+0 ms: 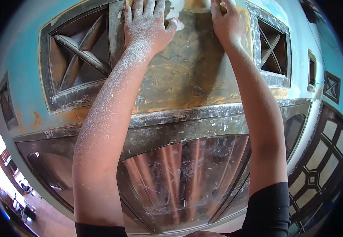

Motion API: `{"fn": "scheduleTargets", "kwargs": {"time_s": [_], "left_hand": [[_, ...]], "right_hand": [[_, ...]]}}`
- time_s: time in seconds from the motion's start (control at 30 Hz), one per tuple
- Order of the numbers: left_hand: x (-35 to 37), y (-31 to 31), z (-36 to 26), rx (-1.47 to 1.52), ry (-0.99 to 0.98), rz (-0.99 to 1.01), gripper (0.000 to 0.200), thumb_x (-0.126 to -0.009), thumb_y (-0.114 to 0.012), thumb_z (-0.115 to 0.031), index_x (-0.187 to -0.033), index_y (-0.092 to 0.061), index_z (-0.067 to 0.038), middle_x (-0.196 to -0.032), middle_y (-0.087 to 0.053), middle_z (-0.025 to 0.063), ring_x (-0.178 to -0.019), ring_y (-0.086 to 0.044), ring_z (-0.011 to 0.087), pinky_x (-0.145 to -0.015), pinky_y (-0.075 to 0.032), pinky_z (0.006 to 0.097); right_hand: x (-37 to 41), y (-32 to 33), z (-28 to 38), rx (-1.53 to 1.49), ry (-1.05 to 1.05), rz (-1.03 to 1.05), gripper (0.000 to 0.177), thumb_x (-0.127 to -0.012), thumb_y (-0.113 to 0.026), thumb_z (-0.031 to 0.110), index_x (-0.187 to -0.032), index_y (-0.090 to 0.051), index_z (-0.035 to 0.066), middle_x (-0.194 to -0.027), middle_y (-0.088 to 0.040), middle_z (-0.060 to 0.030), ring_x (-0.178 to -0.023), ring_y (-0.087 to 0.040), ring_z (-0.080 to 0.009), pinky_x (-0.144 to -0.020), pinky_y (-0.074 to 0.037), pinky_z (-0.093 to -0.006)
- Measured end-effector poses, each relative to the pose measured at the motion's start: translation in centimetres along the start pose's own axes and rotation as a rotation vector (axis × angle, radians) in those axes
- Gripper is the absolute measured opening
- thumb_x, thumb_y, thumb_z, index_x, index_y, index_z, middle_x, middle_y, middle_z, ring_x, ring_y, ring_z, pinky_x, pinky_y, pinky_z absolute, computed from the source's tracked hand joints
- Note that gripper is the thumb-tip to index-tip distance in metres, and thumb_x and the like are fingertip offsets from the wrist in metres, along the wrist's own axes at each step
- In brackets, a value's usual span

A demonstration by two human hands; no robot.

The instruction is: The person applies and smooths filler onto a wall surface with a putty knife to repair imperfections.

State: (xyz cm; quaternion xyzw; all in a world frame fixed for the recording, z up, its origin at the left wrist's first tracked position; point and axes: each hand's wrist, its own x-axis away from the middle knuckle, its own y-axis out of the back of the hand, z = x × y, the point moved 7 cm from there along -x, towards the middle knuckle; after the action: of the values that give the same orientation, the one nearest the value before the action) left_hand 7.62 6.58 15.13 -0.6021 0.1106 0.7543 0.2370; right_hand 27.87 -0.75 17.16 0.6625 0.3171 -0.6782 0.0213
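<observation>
In the head view, both bare arms reach up to a brown and ochre wall panel (191,71), smeared with darker stains, which fills the space between and below the hands. The left hand (147,29), dusted with white powder down the forearm, lies open with fingers spread near the panel's left side. A ragged whitish patch (174,10) sits just beside its thumb. The right hand (228,25) is near the panel's right side, its fingers bent.

Outward of each hand is a vent opening with crossed bars, the left vent (78,55) and the right vent (273,45), set in turquoise wall (25,89). Below the hands run a scuffed dark wooden beam (187,118) and a scratched arched window (183,173) with orange-pink folds showing in it. Beyond the right arm stands a dark lattice with pale panes (317,162); low beyond the left arm, a tiled floor (53,223) meets a glaring bright opening.

The top edge cuts off both hands' fingertips, so whether the right hand grips anything cannot be told. Small dark objects on the floor are too blurred to name.
</observation>
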Motion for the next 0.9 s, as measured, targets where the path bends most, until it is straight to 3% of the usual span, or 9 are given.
{"fn": "scheduleTargets", "kwargs": {"time_s": [0.1,0.2,0.37,0.5,0.57,0.63,0.7,0.73,0.9], "left_hand": [[0.4,0.7,-0.5,-0.003,-0.006,0.028,0.079,-0.095,-0.056,-0.044,-0.161,-0.033,-0.008,-0.165,-0.033,0.0165,-0.155,-0.024,0.0348,-0.128,-0.011,0.0528],[1.5,0.4,-0.1,0.003,-0.034,0.001,0.078,-0.094,-0.057,-0.041,-0.16,-0.034,-0.007,-0.165,-0.033,0.018,-0.155,-0.025,0.0366,-0.127,-0.012,0.0535],[2.3,0.0,-0.1,-0.15,-0.091,-0.059,0.07,-0.102,-0.053,-0.051,-0.16,-0.037,-0.015,-0.166,-0.032,0.0128,-0.155,-0.025,0.0349,-0.126,-0.018,0.0543],[2.7,-0.3,0.2,-0.116,-0.071,-0.002,0.072,-0.103,-0.049,-0.051,-0.163,-0.031,-0.016,-0.17,-0.025,0.0109,-0.158,-0.019,0.0337,-0.127,-0.012,0.0555],[2.7,-0.3,0.2,-0.15,-0.082,0.017,0.072,-0.103,-0.049,-0.051,-0.163,-0.03,-0.015,-0.171,-0.024,0.0106,-0.158,-0.018,0.0333,-0.128,-0.011,0.0552],[2.7,-0.5,0.2,-0.153,-0.084,0.025,0.072,-0.104,-0.048,-0.052,-0.163,-0.03,-0.016,-0.171,-0.024,0.0103,-0.158,-0.017,0.0329,-0.128,-0.011,0.0548],[2.8,-0.4,0.3,-0.144,-0.097,0.012,0.072,-0.104,-0.048,-0.052,-0.164,-0.029,-0.016,-0.171,-0.024,0.0097,-0.158,-0.017,0.0326,-0.128,-0.012,0.0546],[2.8,-0.4,0.3,-0.157,-0.098,0.016,0.073,-0.104,-0.049,-0.053,-0.164,-0.028,-0.017,-0.171,-0.023,0.0093,-0.158,-0.017,0.0325,-0.127,-0.013,0.0546],[3.4,-0.5,0.7,-0.155,-0.111,0.003,0.074,-0.104,-0.05,-0.053,-0.165,-0.026,-0.018,-0.172,-0.022,0.0091,-0.158,-0.017,0.0331,-0.127,-0.015,0.0549]], "right_hand": [[0.0,0.1,-0.3,-0.005,-0.08,0.045,0.032,-0.093,-0.072,0.021,-0.122,-0.072,0.007,-0.108,-0.075,-0.0179,-0.097,-0.071,-0.0347,-0.09,-0.053,-0.042],[1.0,1.0,2.1,0.316,0.285,-0.095,0.026,-0.094,-0.07,0.021,-0.117,-0.074,0.007,-0.106,-0.074,-0.0179,-0.102,-0.069,-0.0352,-0.092,-0.052,-0.0422],[-2.1,1.2,0.0,0.133,-0.21,0.079,0.027,-0.093,-0.071,0.028,-0.115,-0.073,0.012,-0.105,-0.073,-0.0178,-0.102,-0.068,-0.0366,-0.088,-0.053,-0.0463],[-1.3,2.0,1.6,0.409,0.293,-0.083,0.032,-0.093,-0.07,0.03,-0.121,-0.07,0.014,-0.102,-0.074,-0.0168,-0.097,-0.07,-0.0386,-0.083,-0.054,-0.0502],[-2.2,1.4,-2.1,0.118,-0.06,0.11,0.032,-0.092,-0.071,0.029,-0.119,-0.069,0.013,-0.105,-0.072,-0.0181,-0.1,-0.068,-0.0398,-0.085,-0.053,-0.0512],[-3.1,2.4,-2.2,0.223,0.085,-0.027,0.033,-0.092,-0.07,0.029,-0.12,-0.067,0.012,-0.104,-0.072,-0.0187,-0.101,-0.068,-0.0404,-0.086,-0.052,-0.0519],[-3.0,1.9,-4.6,0.138,-0.152,0.099,0.034,-0.093,-0.069,0.028,-0.122,-0.065,0.011,-0.104,-0.072,-0.019,-0.1,-0.068,-0.041,-0.086,-0.052,-0.0518],[-2.7,2.3,-3.4,0.219,0.046,0.044,0.037,-0.095,-0.068,0.031,-0.126,-0.063,0.011,-0.104,-0.073,-0.0188,-0.099,-0.069,-0.041,-0.085,-0.053,-0.0522],[-1.4,2.1,-4.0,0.113,-0.098,0.278,0.046,-0.094,-0.067,0.032,-0.134,-0.058,0.012,-0.108,-0.072,-0.0193,-0.101,-0.068,-0.0414,-0.087,-0.053,-0.0513]]}}
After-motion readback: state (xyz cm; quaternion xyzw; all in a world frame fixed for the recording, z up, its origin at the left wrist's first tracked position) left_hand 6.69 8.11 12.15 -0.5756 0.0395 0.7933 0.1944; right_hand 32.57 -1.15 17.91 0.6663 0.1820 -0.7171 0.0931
